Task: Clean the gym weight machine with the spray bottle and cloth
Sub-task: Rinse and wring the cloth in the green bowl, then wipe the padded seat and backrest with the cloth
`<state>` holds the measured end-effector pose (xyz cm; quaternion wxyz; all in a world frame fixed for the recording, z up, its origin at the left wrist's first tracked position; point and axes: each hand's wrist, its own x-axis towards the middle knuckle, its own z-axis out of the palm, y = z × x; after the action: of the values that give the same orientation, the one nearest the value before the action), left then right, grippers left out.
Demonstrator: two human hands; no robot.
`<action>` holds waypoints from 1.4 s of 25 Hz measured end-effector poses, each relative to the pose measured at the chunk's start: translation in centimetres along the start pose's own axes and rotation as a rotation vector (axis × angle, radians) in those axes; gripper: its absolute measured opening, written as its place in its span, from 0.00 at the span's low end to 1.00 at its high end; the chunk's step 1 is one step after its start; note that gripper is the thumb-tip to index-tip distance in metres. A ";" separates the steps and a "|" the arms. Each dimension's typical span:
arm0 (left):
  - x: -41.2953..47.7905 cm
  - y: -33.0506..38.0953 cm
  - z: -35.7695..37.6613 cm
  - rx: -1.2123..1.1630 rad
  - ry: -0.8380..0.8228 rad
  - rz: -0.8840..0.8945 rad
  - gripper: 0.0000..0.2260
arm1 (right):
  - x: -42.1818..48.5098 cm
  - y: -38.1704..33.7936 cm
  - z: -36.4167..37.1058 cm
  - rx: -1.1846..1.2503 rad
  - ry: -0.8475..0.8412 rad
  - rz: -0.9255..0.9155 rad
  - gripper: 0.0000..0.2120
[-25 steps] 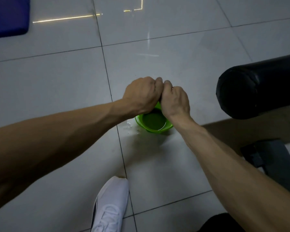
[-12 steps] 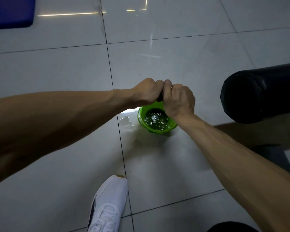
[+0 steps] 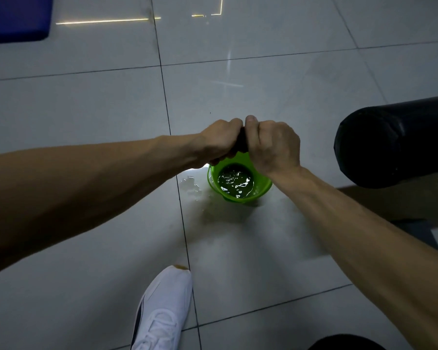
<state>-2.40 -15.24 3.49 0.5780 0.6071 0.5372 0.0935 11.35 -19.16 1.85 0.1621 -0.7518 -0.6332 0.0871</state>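
Both my hands are clenched side by side over a small green bucket [image 3: 262, 188] on the tiled floor. My left hand [image 3: 219, 141] and my right hand [image 3: 273, 145] grip a dark cloth [image 3: 241, 144] between them; only a narrow strip of it shows between the fists. The water inside the bucket is rippled and glinting. The black padded roller of the weight machine [image 3: 395, 142] lies to the right of my hands. No spray bottle is in view.
A puddle of spilled water [image 3: 191, 184] lies on the tiles left of the bucket. My white shoe [image 3: 162, 311] stands near the bottom. A blue mat [image 3: 15, 17] lies at the top left. A dark machine base [image 3: 415, 231] sits at the right.
My fists have stayed together over the bucket and twisted slightly on the cloth. The still water in the bucket has become rippled. The view has shifted a little.
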 end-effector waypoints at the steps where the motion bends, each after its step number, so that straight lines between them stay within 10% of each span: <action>1: -0.2 0.0 -0.3 0.022 0.045 0.077 0.21 | 0.1 -0.2 -0.3 0.072 -0.040 0.041 0.25; 4: -0.3 -0.8 -0.3 -0.068 0.223 0.108 0.19 | 0.0 0.3 1.1 0.431 -0.059 0.178 0.18; 7: -1.0 -1.2 0.7 -0.467 0.097 -0.390 0.13 | -1.4 1.8 4.8 0.673 -0.158 0.514 0.17; 10: -3.2 1.0 0.4 -0.477 0.054 -0.428 0.12 | -3.1 0.7 2.4 0.968 -0.205 0.778 0.18; 19: -20.5 22.9 -6.7 -0.630 0.075 -0.585 0.14 | -7.0 -10.4 -29.6 1.155 -0.265 1.004 0.07; 28: -38.6 44.1 -8.0 -0.297 -0.016 -0.436 0.04 | -17.7 -15.6 -64.9 1.041 0.021 1.020 0.03; 32: -46.9 53.5 -0.7 0.049 -0.408 -0.064 0.07 | -26.4 -13.9 -78.1 0.824 0.163 0.932 0.10; 35: -53.5 59.5 6.0 0.119 -0.614 0.360 0.30 | -32.7 -12.1 -85.5 0.745 0.252 0.851 0.10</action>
<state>12.73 -44.97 76.50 0.6504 0.7243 0.2277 -0.0242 22.91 -60.88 83.42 0.4407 -0.8371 -0.1776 0.2712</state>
